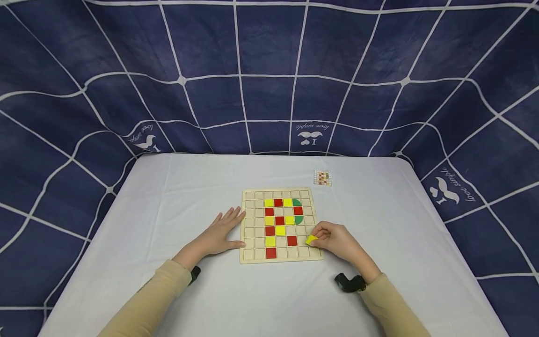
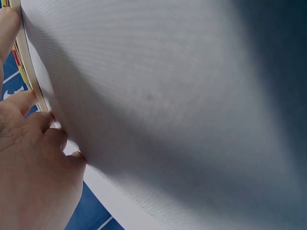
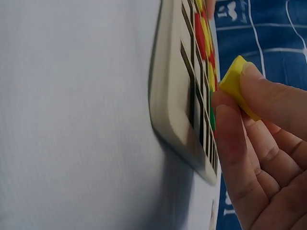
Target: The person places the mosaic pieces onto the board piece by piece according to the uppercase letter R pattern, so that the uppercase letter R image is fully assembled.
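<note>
A pale wooden grid board lies on the white table, with red, yellow and green pieces set in several of its squares. My right hand is over the board's right edge and pinches a yellow square tile between thumb and forefinger. The tile is tilted, above the lower right squares. One red tile sits to the left of it on the board. On the other side, my left hand has its fingers spread, with fingertips and thumb at the board's left edge.
A small card printed with a coloured grid pattern lies behind the board, toward the right. The white tablecloth reaches back to a dark blue checked curtain, which also hangs at both sides.
</note>
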Demonstrator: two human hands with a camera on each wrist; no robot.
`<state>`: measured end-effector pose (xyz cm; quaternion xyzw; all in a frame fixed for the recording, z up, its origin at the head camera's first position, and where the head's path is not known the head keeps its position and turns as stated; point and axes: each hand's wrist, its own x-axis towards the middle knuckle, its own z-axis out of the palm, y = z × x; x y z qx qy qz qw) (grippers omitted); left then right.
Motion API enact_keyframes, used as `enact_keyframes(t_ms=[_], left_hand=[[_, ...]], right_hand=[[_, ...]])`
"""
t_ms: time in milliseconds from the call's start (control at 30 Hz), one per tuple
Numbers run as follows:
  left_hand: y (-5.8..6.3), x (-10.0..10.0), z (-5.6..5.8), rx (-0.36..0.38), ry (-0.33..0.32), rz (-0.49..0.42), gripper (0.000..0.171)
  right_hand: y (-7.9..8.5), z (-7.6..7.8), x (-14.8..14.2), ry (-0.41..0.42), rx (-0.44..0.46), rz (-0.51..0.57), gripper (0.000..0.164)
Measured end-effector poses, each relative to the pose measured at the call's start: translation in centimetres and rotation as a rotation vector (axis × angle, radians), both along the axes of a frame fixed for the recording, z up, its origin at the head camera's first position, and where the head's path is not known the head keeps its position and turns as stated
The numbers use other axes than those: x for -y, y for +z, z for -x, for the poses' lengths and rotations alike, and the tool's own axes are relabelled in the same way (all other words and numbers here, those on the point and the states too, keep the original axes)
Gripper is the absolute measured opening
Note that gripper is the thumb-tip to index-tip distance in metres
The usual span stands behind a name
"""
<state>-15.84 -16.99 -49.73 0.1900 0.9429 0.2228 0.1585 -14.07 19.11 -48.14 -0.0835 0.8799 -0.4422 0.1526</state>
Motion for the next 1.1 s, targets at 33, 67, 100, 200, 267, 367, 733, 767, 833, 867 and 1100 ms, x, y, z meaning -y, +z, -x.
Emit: enact_keyframes(t_ms=[33,67,100,200,267,367,733,767,833,867,1100], left_hand=[[0.0,0.0,0.0,-0.003,-0.002,0.000,0.096],[0.0,0.0,0.0,-0.004,-0.002,0.001,0.096],[0.0,0.0,0.0,-0.006,-0.002,0.001,0.096],[0.1,-0.1,0.0,-0.011,-0.003,0.001,0.096],[0.1,-0.1,0.0,-0.006,0.000,-0.003,0.096],[0.1,-0.2,0.0,0.000,0.002,-0.006,0.096],[0.1,-0.2,-0.1,0.006,0.007,-0.006,0.096],[0.1,-0.2,-0.1,0.007,0.007,-0.006,0.096],[0.1,-0.2,-0.1,0.006,0.007,-0.009,0.096],[0.1,-0.1,-0.1,0.004,0.007,-0.009,0.096],[0.1,-0.1,-0.1,0.002,0.006,-0.010,0.096]], right_hand=[[-0.1,-0.1,0.3,0.019,-0.002,0.000,0.017],[-0.1,-0.2,0.5,0.039,-0.006,-0.002,0.017],[-0.2,-0.3,0.7,0.055,-0.013,-0.006,0.016],[-0.2,-0.4,1.2,0.102,-0.048,-0.021,0.014],[-0.2,-0.5,1.4,0.126,-0.073,-0.032,0.012],[-0.1,-0.6,1.7,0.152,-0.106,-0.051,0.008],[-0.3,-0.7,1.6,0.171,-0.144,-0.103,0.006],[-0.2,-0.7,1.6,0.175,-0.147,-0.106,0.007],[-0.2,-0.6,1.6,0.187,-0.158,-0.115,0.006],[-0.2,-0.6,1.6,0.194,-0.163,-0.118,0.007],[-0.3,-0.6,2.0,0.192,-0.191,-0.130,0.009]])
